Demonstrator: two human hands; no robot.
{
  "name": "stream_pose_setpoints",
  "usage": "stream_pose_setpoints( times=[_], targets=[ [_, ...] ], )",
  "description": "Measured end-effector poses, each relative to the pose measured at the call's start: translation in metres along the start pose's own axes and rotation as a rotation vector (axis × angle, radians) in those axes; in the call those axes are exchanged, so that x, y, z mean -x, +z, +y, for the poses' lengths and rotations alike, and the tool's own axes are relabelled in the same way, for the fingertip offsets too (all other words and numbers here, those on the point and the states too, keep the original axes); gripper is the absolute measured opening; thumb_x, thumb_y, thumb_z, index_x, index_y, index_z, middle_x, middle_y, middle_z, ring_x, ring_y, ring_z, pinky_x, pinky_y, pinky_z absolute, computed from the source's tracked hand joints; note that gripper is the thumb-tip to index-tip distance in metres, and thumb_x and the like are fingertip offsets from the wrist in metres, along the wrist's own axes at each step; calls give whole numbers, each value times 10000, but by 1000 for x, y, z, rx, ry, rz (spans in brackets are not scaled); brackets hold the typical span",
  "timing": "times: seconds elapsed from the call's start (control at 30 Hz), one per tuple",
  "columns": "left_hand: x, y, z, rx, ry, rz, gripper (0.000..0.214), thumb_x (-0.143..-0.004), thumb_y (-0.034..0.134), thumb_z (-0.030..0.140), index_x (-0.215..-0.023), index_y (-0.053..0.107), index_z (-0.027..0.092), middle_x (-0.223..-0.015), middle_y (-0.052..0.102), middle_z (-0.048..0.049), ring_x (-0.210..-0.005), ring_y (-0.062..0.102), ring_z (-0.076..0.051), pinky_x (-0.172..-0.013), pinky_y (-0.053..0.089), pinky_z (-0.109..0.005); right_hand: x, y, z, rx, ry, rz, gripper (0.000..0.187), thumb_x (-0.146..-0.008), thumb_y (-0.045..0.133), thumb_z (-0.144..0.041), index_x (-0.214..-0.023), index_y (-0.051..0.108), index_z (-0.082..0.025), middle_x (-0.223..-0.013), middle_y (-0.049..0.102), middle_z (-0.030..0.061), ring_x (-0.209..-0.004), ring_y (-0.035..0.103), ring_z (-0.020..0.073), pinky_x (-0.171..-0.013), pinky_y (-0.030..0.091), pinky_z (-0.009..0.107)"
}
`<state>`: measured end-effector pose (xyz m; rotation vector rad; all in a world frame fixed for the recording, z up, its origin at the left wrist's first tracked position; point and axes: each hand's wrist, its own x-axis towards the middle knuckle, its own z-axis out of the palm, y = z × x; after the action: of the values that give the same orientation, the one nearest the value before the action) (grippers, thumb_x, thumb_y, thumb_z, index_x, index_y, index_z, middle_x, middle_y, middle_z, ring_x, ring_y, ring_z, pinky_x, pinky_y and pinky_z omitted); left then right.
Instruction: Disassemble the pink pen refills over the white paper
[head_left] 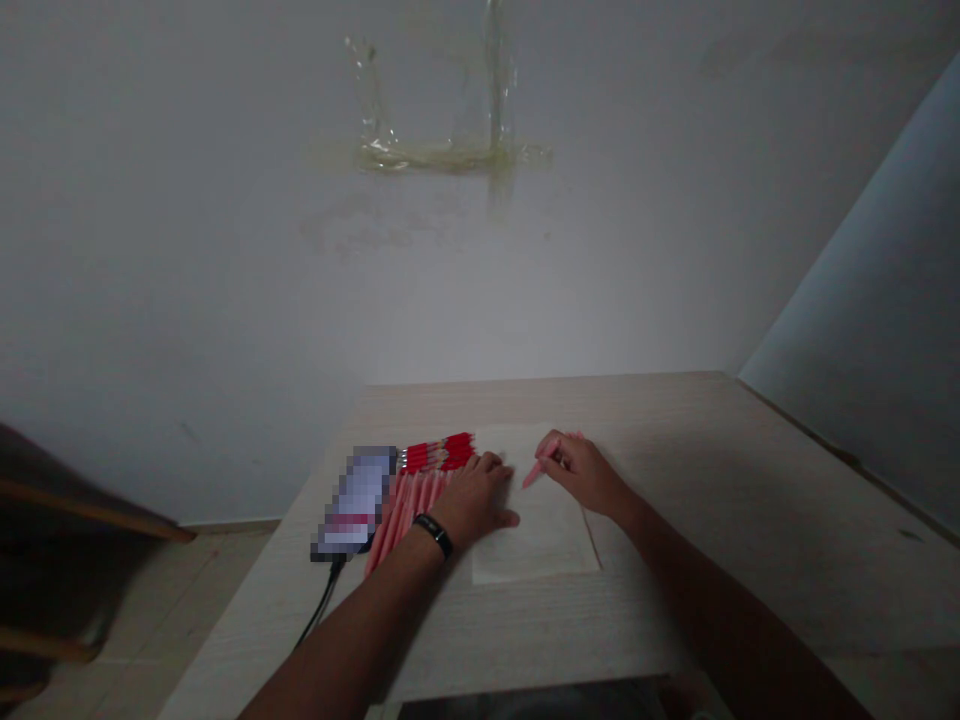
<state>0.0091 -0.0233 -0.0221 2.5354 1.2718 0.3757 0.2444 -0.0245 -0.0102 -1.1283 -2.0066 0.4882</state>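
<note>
My right hand (574, 468) grips a slim pink pen (534, 472) whose tapered end points down and left over a sheet of pale paper (536, 555). Whether its tip touches the sheet I cannot tell. My left hand (484, 495) lies with fingers spread on the paper's left side, with a black band (433, 535) round the wrist. Beside and partly beneath that hand is a row of several pink pens (409, 505), some hidden by the hand and forearm. Several red pencils (439, 453) lie just beyond them.
A phone (356, 500) with a blurred screen lies left of the pens, a black cable (321, 600) running from it toward me. The wooden table (540, 395) meets a wall (525, 300) with peeling tape (435, 158). Wooden furniture (97, 510) stands on the floor at left.
</note>
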Motion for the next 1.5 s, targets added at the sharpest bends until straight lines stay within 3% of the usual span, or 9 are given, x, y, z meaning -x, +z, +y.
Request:
stream_pose_setpoints(
  times=[0.13,0.4,0.57,0.73,0.87,1.03,1.17,1.33,1.5],
  targets=[
    [-1,-1,1,-8,-13,-21,722,-651,861,433,-1297,608,234,-1339,556,-126,-1212,538,-327,-1035,455,-452,-1,-3,-1,-73,3,-5,155,-937,563,-313,-842,619,-203,-758,673,-1,-612,524,115,-771,449,289],
    [-1,0,0,-15,-10,-21,720,-659,855,437,-1306,604,245,-1342,555,-123,-1218,536,-321,-1040,453,-455,1,-2,0,-154,22,7,171,-924,586,-303,-786,612,-204,-712,646,-17,-568,529,100,-655,434,244],
    [-1,1,-2,50,-24,37,678,-672,843,469,-1275,634,238,-1335,565,-122,-1203,546,-315,-1024,466,-439,-3,-3,0,-262,59,155,168,-887,636,-337,-803,629,-192,-828,681,25,-550,524,97,-502,380,220],
    [-3,-9,6,310,-58,183,435,-859,663,496,-1155,693,178,-1139,660,-125,-1039,624,-255,-923,500,-387,-6,-10,-4,-525,193,320,259,-809,739,-393,-885,592,-194,-669,661,2,-525,568,127,-473,418,227],
    [-6,-17,16,594,-51,253,375,-923,579,461,-1163,696,198,-1020,712,-83,-880,642,-204,-764,501,-320,-6,-7,-3,-630,191,230,307,-794,751,-437,-872,592,-186,-717,695,32,-547,579,130,-483,436,236],
    [-9,-17,26,904,-62,388,359,-892,622,474,-996,717,144,-847,705,-68,-710,605,-156,-642,475,-263,-3,8,1,-615,143,116,326,-746,801,-442,-835,625,-183,-719,641,1,-635,588,126,-573,464,242],
    [-9,-15,27,1030,-65,375,347,-872,654,463,-996,710,144,-852,718,-72,-662,608,-141,-574,459,-240,-2,18,1,-637,114,61,311,-765,795,-427,-853,618,-187,-791,662,13,-738,630,150,-675,497,274],
    [-9,-16,28,1126,-78,398,344,-872,656,458,-979,699,134,-857,725,-78,-652,627,-140,-561,469,-242,-1,7,0,-355,15,-2,206,-852,720,-358,-972,681,-196,-883,682,34,-786,608,159,-747,478,300],
    [-9,-23,26,1157,-164,493,346,-877,646,462,-981,680,134,-846,734,-77,-636,643,-142,-536,466,-239,-2,-15,1,-134,-120,-80,254,-896,656,-263,-1147,668,-229,-1007,663,57,-921,605,189,-829,461,322]
  ],
)
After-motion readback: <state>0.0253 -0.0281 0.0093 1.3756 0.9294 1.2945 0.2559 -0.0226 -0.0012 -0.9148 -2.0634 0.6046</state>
